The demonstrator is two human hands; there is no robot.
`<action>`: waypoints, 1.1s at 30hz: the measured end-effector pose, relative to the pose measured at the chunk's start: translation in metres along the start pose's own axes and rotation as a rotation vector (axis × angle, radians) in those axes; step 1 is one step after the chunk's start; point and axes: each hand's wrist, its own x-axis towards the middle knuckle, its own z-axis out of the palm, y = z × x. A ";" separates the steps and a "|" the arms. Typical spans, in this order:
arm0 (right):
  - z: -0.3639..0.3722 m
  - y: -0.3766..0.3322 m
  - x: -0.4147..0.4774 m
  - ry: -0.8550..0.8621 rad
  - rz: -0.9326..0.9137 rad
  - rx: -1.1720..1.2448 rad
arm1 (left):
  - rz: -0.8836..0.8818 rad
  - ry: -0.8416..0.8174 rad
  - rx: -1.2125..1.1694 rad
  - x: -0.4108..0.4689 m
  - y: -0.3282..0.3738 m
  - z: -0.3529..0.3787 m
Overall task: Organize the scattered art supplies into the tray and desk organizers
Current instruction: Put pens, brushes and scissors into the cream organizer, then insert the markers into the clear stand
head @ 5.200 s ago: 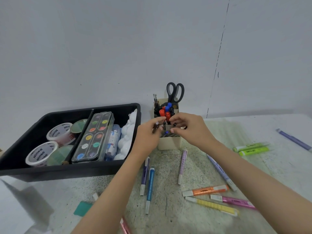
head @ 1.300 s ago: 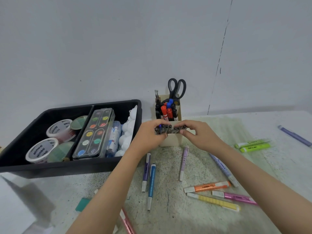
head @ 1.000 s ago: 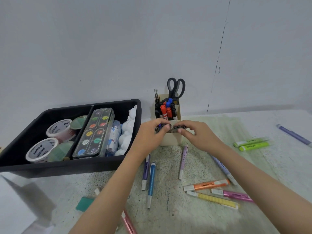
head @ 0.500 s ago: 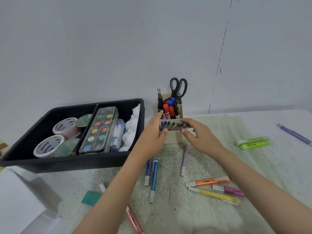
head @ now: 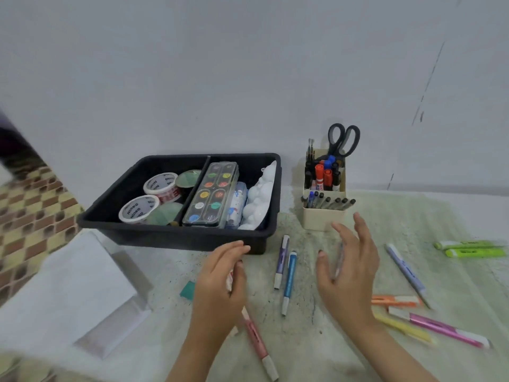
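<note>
Pink pen point(head: 254, 336) lies nearest, running under my left hand point(head: 220, 279). Its fingers are loosely spread; blur hides any touch. Right hand point(head: 349, 271) is also spread, holding nothing, over the worktop point(head: 303, 340). Blue pen point(head: 289, 279) lies loose between them, likely my next pick. Beyond, the black tray point(head: 176, 235) is packed. The organizer point(head: 322, 219) stands upright, keeping its pens sorted.

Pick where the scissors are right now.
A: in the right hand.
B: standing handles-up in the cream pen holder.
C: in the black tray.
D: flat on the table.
B: the black handles of the scissors stick up from the back of the pen holder.
</note>
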 end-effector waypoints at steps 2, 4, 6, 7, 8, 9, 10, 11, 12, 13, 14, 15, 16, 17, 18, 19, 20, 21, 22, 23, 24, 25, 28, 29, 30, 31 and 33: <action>0.011 -0.012 -0.013 -0.053 -0.034 0.006 | -0.020 0.035 0.051 -0.009 -0.009 -0.019; 0.023 -0.025 -0.022 -0.135 -0.099 0.048 | -0.043 0.083 0.103 -0.016 -0.018 -0.039; 0.036 -0.039 -0.028 -0.240 -0.160 0.144 | -0.054 0.156 0.166 -0.023 -0.027 -0.059; 0.042 -0.046 -0.029 -0.305 -0.186 0.197 | -0.058 0.197 0.200 -0.027 -0.030 -0.069; 0.050 -0.054 -0.031 -0.376 -0.215 0.238 | -0.062 0.239 0.240 -0.032 -0.035 -0.080; 0.058 -0.062 -0.033 -0.452 -0.245 0.267 | -0.069 0.283 0.290 -0.036 -0.040 -0.091; 0.067 -0.070 -0.034 -0.534 -0.265 0.291 | -0.085 0.331 0.344 -0.041 -0.045 -0.102; 0.076 -0.078 -0.036 -0.623 -0.270 0.313 | -0.114 0.384 0.396 -0.045 -0.050 -0.113; 0.086 -0.087 -0.037 -0.713 -0.264 0.335 | -0.160 0.437 0.431 -0.049 -0.055 -0.121; 0.097 -0.095 -0.039 -0.799 -0.246 0.358 | -0.225 0.481 0.441 -0.053 -0.061 -0.129; 0.108 -0.103 -0.042 -0.879 -0.211 0.383 | -0.314 0.509 0.428 -0.056 -0.066 -0.136; 0.119 -0.112 -0.044 -0.955 -0.154 0.407 | -0.427 0.516 0.393 -0.058 -0.071 -0.141; 0.128 -0.121 -0.047 -1.027 -0.081 0.436 | -0.555 0.501 0.335 -0.060 -0.076 -0.146; 0.136 -0.130 -0.050 -1.083 -0.009 0.476 | -0.685 0.474 0.254 -0.061 -0.081 -0.150; 0.144 -0.139 -0.053 -1.121 0.052 0.518 | -0.809 0.441 0.152 -0.061 -0.086 -0.153; 0.150 -0.147 -0.055 -1.145 0.093 0.553 | -0.923 0.407 0.031 -0.060 -0.090 -0.155; 0.156 -0.154 -0.058 -1.162 0.109 0.575 | -1.021 0.376 -0.083 -0.058 -0.095 -0.158; 0.161 -0.160 -0.059 -1.173 0.107 0.588 | -1.094 0.343 -0.168 -0.056 -0.099 -0.159; 0.166 -0.166 -0.060 -1.179 0.106 0.590 | -1.144 0.313 -0.227 -0.054 -0.102 -0.160; 0.170 -0.171 -0.060 -1.176 0.117 0.585 | -1.161 0.291 -0.267 -0.053 -0.104 -0.161; 0.174 -0.174 -0.060 -1.165 0.139 0.583 | -1.145 0.275 -0.298 -0.052 -0.104 -0.162; 0.176 -0.176 -0.059 -1.150 0.160 0.589 | -1.109 0.265 -0.312 -0.051 -0.105 -0.163; 0.177 -0.179 -0.058 -1.123 0.200 0.613 | -1.008 0.232 -0.240 -0.048 -0.102 -0.166; 0.175 -0.179 -0.058 -1.115 0.195 0.612 | -0.983 0.223 -0.203 -0.047 -0.101 -0.167; 0.172 -0.180 -0.057 -1.103 0.177 0.604 | -0.961 0.213 -0.162 -0.046 -0.100 -0.167; 0.170 -0.181 -0.056 -1.089 0.150 0.591 | -0.941 0.198 -0.133 -0.046 -0.098 -0.167; 0.167 -0.184 -0.051 -1.074 0.096 0.544 | -0.951 0.175 -0.168 -0.043 -0.093 -0.164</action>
